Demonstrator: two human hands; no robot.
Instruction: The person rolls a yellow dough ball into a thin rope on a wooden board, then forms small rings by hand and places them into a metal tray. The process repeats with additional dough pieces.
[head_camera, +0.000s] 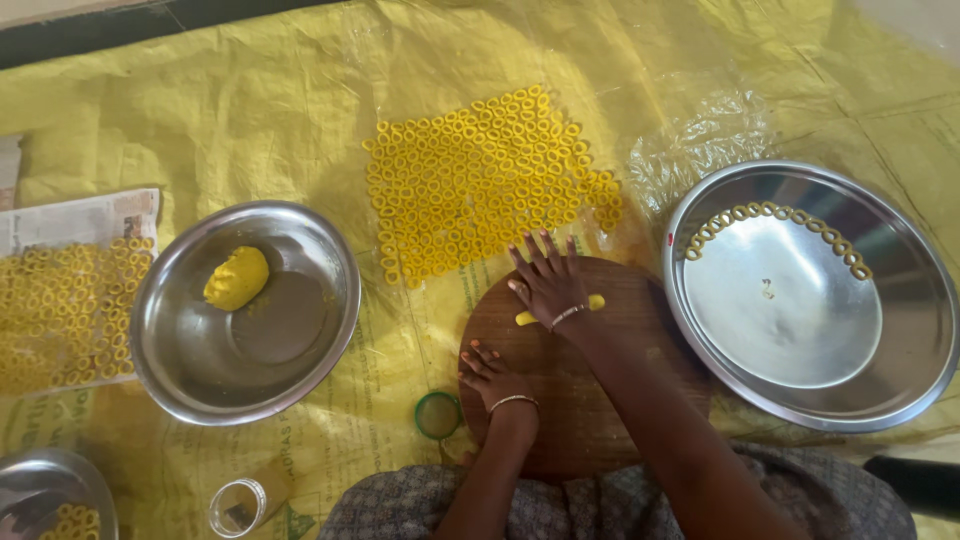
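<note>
The right hand (547, 285) lies flat, fingers spread, pressing a yellow dough roll (592, 303) near the far edge of the round wooden board (560, 400). The left hand (490, 376) rests half-curled and empty at the board's left edge, beside a small green ring (438, 415).

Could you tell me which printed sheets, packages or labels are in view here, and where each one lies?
Newspaper sheet: far left, flat, white-grey with print, yellow dough rings on it.
Yellow woven sack sheet: spread under everything, faint green print along its near edge.
Clear plastic film: crinkled, beside the large steel plate.
No screens or signs show.
</note>
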